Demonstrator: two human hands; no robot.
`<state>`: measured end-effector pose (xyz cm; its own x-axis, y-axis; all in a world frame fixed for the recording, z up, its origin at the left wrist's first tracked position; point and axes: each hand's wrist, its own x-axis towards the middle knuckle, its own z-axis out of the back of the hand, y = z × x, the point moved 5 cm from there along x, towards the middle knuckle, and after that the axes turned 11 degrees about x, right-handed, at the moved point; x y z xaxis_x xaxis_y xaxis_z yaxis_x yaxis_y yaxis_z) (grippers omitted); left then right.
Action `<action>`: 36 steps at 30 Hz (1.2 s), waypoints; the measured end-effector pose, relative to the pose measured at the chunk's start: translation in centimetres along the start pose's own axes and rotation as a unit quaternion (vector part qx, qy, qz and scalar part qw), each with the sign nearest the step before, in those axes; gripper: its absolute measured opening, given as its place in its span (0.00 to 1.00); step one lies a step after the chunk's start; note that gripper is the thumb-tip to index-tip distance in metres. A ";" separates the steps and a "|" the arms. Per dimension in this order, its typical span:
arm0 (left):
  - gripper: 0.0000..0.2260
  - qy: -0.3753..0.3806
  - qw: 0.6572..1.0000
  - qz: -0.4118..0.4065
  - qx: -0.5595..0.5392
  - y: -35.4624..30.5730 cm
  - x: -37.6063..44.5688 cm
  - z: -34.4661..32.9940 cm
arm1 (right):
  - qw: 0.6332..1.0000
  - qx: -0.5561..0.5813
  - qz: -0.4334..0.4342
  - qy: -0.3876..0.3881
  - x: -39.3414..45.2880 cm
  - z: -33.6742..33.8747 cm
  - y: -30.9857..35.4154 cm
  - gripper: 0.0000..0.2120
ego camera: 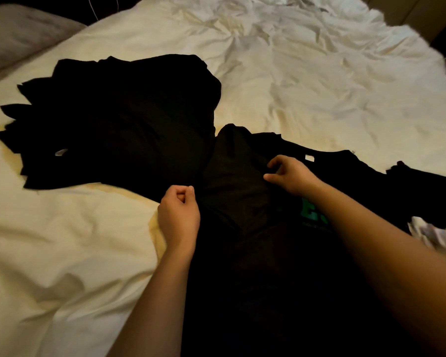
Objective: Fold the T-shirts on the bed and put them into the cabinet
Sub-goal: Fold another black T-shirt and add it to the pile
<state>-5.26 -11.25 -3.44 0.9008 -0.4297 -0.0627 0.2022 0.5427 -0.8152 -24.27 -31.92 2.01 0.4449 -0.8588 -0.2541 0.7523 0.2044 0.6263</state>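
Nearest to the camera, two bare forearms reach fwd over a black T-shirt [281,266] that lies spread on the bed [62,240], in front of the person and a bit to the right. This shirt has green print [313,213] on the chest, partly covered by the right forearm, so the letters cannot be read. A part of its fabric is folded over in the middle, betw. the two hands, and looks a little greyer than the rest. The left hand [179,215] is at the left edge of the shirt, where black cloth meets the cream sheet; its fingers are curled with thumb against forefinger, as in a pinch, but if it really has the edge of the cloth I cannot tell. The right hand [290,175] is further up, near the collar, w/ fingers bent and thumb and forefinger apart over the fabric; it seems to touch the shirt, but a grip I cannot confirm. Just beside it, on the collar, is a small white label [310,157]. At the right edge, next to the shirt's sleeve, some white blurred cloth [433,235] is seen, too unclear to name. Further away, on the left, lies a pile of black T-shirts [119,119], spread like a fan w/ many edges showing, touching the near shirt at its right side; a small white tag [61,152] shows on it. Beyond, the sheet is much wrinkled [294,47]. At far left is a grey headboard or cushion [18,34].
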 end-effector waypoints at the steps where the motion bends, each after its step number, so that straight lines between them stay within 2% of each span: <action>1: 0.07 0.000 1.000 -0.007 -0.002 -0.3 -0.3 0.1 | 0.999 -0.006 0.007 -0.030 -0.8 0.0 -0.4 0.17; 4: 0.15 0.019 0.999 -0.041 0.010 -1.0 -1.6 0.3 | 0.995 0.010 0.024 -0.093 -3.9 -0.4 -1.9 0.23; 6: 0.20 0.011 0.993 -0.102 0.055 -1.3 -2.7 0.4 | 0.993 0.022 0.034 -0.107 -6.8 -1.2 -3.0 0.24; 9: 0.25 0.000 0.968 -0.180 0.175 -1.2 -5.0 0.3 | 0.992 0.021 0.063 -0.107 -11.9 -2.4 -4.6 0.24; 12: 0.28 0.004 0.942 -0.237 0.238 -1.3 -7.9 0.3 | 0.992 -0.008 0.064 -0.107 -16.9 -3.2 -6.6 0.25; 17: 0.26 0.049 0.885 -0.356 0.297 -0.8 -13.2 1.1 | 0.992 -0.052 0.063 -0.093 -23.7 -3.8 -9.7 0.26; 21: 0.22 0.156 0.843 -0.452 0.246 1.7 -18.1 2.5 | 0.993 -0.047 0.088 -0.057 -28.7 -4.5 -11.6 0.26; 23: 0.19 0.217 0.825 -0.471 0.224 3.1 -19.9 3.4 | 0.994 -0.028 0.089 -0.058 -30.8 -4.6 -12.4 0.24; 25: 0.17 0.241 0.817 -0.475 0.220 4.1 -21.2 4.8 | 0.994 -0.012 0.085 -0.070 -33.2 -5.0 -13.3 0.22; 28: 0.14 0.235 0.813 -0.488 0.214 4.9 -22.7 6.7 | 0.991 -0.007 0.101 -0.083 -36.1 -5.8 -14.6 0.20; 32: 0.11 0.258 0.796 -0.498 0.230 6.3 -26.0 9.4 | 0.980 -0.023 0.176 -0.085 -39.8 -7.0 -14.9 0.16; 36: 0.13 0.264 0.785 -0.499 0.255 7.5 -28.6 11.3 | 0.977 -0.034 0.205 -0.054 -42.3 -7.6 -15.2 0.20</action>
<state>-25.14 13.25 -1.21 -0.0622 -0.9906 0.1216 0.9552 -0.0943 -0.2805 -50.82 4.84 -2.38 0.6640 -0.7425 0.0886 0.5544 0.5684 0.6079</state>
